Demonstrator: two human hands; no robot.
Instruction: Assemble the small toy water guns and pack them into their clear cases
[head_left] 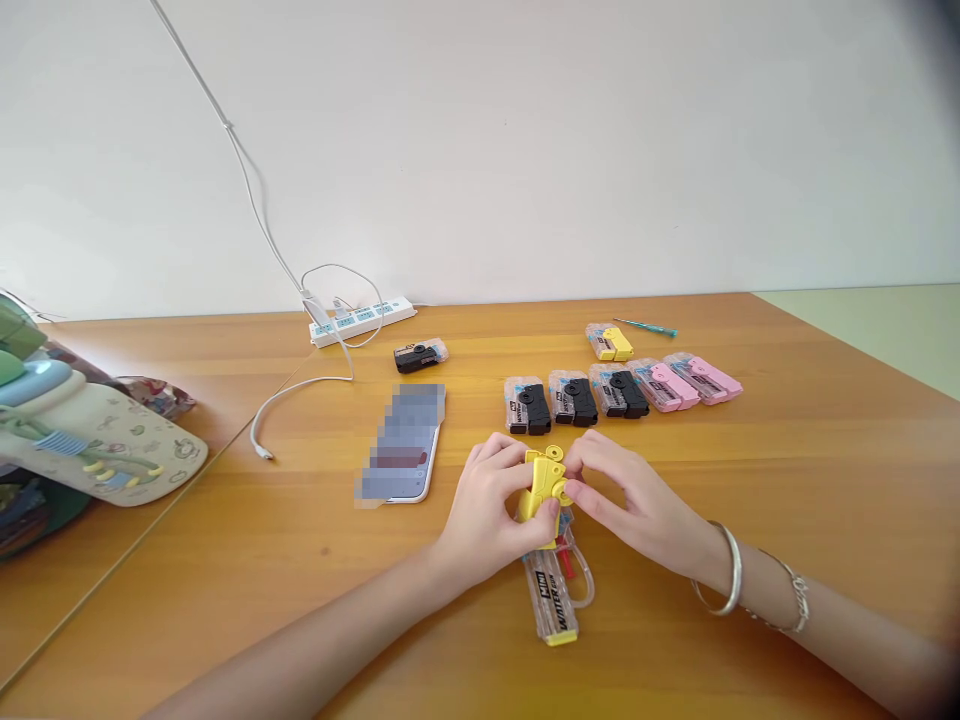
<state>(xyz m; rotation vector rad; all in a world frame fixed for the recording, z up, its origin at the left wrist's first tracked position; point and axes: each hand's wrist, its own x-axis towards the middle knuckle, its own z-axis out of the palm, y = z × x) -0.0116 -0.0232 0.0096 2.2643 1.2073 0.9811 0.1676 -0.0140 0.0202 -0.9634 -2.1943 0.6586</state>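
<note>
A mini water gun [551, 590] with a clear body and yellow parts is unfolded in front of me. My left hand [491, 500] is closed around its yellow upper part, thumb and fingers on either side. With thumb and index finger, my right hand [630, 495] pinches at a small round yellow piece [562, 490] on the gun's right side. Another yellow ring [554, 453] shows just above it. The clear body points toward me, marked with black lettering. A red trigger [565, 562] and a clear loop guard [586, 585] stick out at its right.
Several folded water guns, black [529, 408] and pink [671, 388], form a row beyond my hands. Behind lie a yellow one [611, 343] and a screwdriver [646, 327]. A phone [409, 445], another black gun [420, 356], a power strip [364, 320] and a bag [112, 440] are leftward.
</note>
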